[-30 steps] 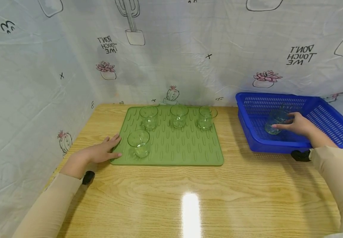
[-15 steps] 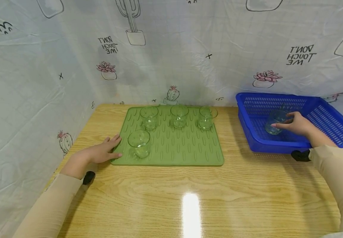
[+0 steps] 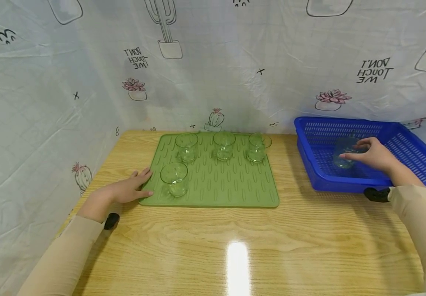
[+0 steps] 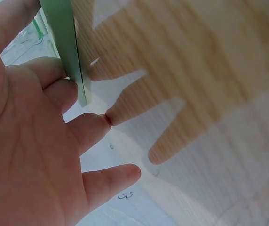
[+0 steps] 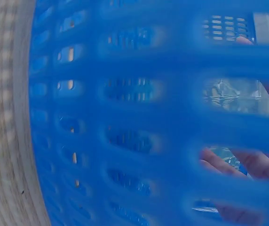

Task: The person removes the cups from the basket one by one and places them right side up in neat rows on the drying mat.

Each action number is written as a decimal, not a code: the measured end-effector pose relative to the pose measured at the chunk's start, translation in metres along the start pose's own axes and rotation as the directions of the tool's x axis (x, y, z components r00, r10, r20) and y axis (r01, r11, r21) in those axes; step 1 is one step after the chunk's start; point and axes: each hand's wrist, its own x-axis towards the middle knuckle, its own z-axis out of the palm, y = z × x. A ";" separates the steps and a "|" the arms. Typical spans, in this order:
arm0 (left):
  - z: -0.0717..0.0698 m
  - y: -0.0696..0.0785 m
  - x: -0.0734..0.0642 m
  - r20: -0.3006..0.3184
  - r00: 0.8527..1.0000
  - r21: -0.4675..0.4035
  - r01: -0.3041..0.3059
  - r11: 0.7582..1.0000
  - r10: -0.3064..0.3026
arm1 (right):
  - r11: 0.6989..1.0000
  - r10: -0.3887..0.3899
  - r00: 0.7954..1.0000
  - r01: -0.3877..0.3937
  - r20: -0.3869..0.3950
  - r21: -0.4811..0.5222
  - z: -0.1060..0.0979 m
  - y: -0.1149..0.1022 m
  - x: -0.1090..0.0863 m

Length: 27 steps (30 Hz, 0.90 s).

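Inside the blue basket, my right hand (image 3: 373, 158) holds a clear drinking glass (image 3: 343, 158) between thumb and fingers. The basket's slotted wall partly covers the fingers and the glass (image 5: 235, 96) in the right wrist view. Over on the left, my left hand (image 3: 127, 189) rests at the left edge of a green ribbed mat (image 3: 227, 187), fingers spread and fairly straight. Its palm and the mat's edge (image 4: 66, 42) show in the left wrist view. Nearest to that hand on the mat is an upright glass (image 3: 176, 183).
Several glasses stand on the mat, including a back row with a left glass (image 3: 187, 150), a middle glass (image 3: 224, 148) and a right glass (image 3: 257, 152). The blue basket (image 3: 346, 186) sits on the wooden table (image 3: 183, 242). A printed curtain (image 3: 235, 53) hangs behind and left.
In the basket, the glass and my right hand have shifted slightly rightward. The left hand stays at the mat's edge. The whole head view has drifted slightly down.
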 end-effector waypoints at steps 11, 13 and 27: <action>-0.002 -0.002 0.002 0.005 1.000 -0.005 -0.006 1.000 0.006 | 0.988 -0.043 0.996 0.054 -0.079 0.147 0.003 -0.010 -0.011; -0.002 -0.002 0.002 0.006 1.000 0.000 -0.005 1.000 0.005 | 0.985 -0.056 0.995 0.067 -0.078 0.157 0.003 -0.013 -0.013; -0.001 -0.003 0.002 0.004 1.000 -0.005 -0.009 1.000 0.009 | 0.980 -0.111 0.990 0.123 -0.084 0.159 0.005 -0.028 -0.026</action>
